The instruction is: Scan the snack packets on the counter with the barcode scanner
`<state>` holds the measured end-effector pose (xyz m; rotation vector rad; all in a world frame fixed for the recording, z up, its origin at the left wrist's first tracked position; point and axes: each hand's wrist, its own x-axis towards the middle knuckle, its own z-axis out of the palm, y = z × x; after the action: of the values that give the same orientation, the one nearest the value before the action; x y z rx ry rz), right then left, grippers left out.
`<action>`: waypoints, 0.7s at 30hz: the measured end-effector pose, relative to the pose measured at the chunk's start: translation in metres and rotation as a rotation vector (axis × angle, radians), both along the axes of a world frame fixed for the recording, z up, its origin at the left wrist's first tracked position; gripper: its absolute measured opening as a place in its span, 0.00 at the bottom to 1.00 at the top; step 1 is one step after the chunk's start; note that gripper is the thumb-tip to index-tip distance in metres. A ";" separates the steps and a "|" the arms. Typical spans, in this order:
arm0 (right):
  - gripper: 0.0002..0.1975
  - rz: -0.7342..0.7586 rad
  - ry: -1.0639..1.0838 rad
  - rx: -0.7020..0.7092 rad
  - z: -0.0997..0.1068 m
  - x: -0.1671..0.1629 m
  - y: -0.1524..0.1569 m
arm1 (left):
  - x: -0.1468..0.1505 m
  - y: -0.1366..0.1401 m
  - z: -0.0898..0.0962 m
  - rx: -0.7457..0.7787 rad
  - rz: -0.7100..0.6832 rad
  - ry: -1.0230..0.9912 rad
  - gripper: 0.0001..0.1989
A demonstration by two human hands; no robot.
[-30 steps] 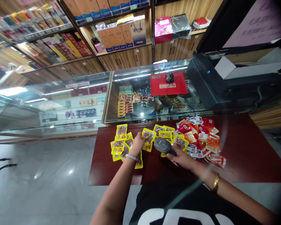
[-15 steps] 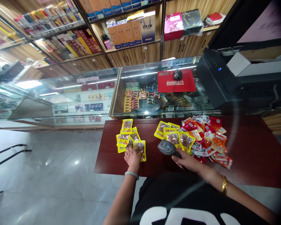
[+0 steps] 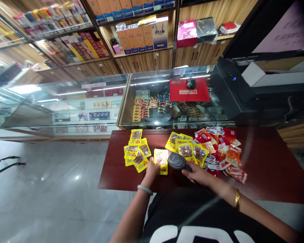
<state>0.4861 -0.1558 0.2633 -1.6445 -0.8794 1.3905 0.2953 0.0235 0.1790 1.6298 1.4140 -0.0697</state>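
My left hand (image 3: 152,169) is closed on a yellow snack packet (image 3: 161,157), whose face is brightly lit. Another yellow packet edge shows just below it. My right hand (image 3: 196,172) grips a dark handheld barcode scanner (image 3: 176,161), its head pointing left at the packet. To the left of my left hand lies a loose group of yellow snack packets (image 3: 141,160). A second group of yellow packets (image 3: 184,149) rests beyond the scanner, partly hidden by it. Right of these is a heap of red and orange packets (image 3: 223,148).
The packets lie on a dark red-brown tabletop (image 3: 263,168). Behind it stands a glass display case (image 3: 152,79) with a red mat (image 3: 177,91) and a black mouse (image 3: 191,83) on top. A dark machine (image 3: 233,91) and an open carton (image 3: 253,74) stand at the right.
My left hand has moved right from the left group, bringing a yellow packet in front of the scanner. The scanner has shifted slightly left, and its blue light no longer shows.
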 end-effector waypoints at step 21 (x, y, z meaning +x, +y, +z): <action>0.33 0.153 0.005 0.040 -0.002 -0.010 0.049 | -0.056 0.032 0.011 0.412 0.341 0.489 0.36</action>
<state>0.4756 -0.1072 0.2618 -1.5698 -1.0412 1.4697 0.2388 0.0551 0.1896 1.7424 2.1827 0.0261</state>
